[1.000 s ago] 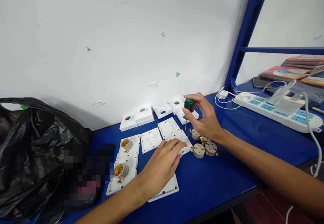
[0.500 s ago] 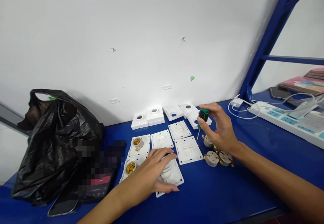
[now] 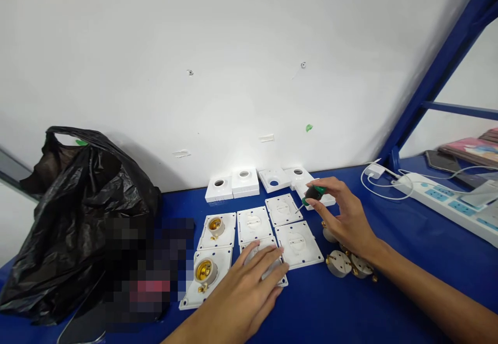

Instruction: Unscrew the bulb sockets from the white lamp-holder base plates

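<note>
My left hand [image 3: 249, 287] lies over a white square base plate [image 3: 268, 242], fingers stretched out and hiding most of it. Between thumb and fingers of my right hand [image 3: 346, 222] is a small green-and-black screwdriver [image 3: 314, 193], its shaft slanting down-left towards the back right plate [image 3: 283, 210]. Other bare plates include one at front right [image 3: 299, 245] and one at back middle [image 3: 254, 223]. At left, two plates carry round lamp sockets with brass-coloured insides, one behind [image 3: 216, 226] and one in front [image 3: 205, 271]. Loose sockets [image 3: 338, 264] sit below my right hand, partly hidden.
White box-like covers with round holes [image 3: 246, 183] line the wall behind the plates. A black plastic bag [image 3: 85, 219] stands at left, near a partly blurred dark patch. A white power strip [image 3: 439, 193] with cables lies at right, below a blue metal frame [image 3: 439, 74].
My left hand has flattened and now covers more of its plate. The screwdriver has tipped from nearly upright to a slant, its tip nearer the back right plate. The view has shifted slightly.
</note>
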`<state>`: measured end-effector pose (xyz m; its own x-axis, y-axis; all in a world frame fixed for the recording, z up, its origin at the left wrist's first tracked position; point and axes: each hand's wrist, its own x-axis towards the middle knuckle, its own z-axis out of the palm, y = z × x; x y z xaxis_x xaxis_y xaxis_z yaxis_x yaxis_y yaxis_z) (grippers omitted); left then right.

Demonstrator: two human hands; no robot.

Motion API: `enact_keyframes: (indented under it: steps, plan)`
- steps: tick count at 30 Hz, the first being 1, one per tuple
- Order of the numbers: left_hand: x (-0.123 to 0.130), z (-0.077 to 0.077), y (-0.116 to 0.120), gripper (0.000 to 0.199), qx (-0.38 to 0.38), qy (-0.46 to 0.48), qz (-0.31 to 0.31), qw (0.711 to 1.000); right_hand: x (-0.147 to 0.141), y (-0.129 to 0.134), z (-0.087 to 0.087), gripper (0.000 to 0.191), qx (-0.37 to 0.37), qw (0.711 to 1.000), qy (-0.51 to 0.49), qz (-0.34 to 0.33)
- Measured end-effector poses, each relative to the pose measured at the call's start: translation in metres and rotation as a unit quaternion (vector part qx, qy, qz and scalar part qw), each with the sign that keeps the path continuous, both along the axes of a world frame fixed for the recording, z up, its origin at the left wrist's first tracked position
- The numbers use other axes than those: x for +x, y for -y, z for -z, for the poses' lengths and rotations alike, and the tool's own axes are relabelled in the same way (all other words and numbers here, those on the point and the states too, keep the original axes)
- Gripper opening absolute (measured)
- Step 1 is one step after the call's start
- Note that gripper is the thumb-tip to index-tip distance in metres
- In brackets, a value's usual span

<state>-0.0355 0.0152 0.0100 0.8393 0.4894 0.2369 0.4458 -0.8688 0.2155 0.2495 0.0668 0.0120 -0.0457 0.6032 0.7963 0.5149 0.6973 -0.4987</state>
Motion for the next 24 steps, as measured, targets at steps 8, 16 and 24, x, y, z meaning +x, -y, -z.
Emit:
enact_keyframes:
  steps: [8, 16, 24]
  plan:
    - [-0.003, -0.004, -0.001, 0.041, -0.043, -0.004, -0.004, 0.999, 0.000, 0.002, -0.001, 0.030, -0.025, 0.999, 0.032, -0.021]
    - [-0.007, -0.007, -0.003, 0.027, 0.006, 0.007, 0.012, 1.000, 0.001, 0.002, -0.002, 0.033, -0.046, 0.998, 0.019, -0.028]
    - [-0.055, -0.035, -0.056, 0.034, 0.140, -0.069, -0.278, 0.948, -0.002, 0.003, 0.001, 0.032, -0.025, 0.998, 0.001, -0.049]
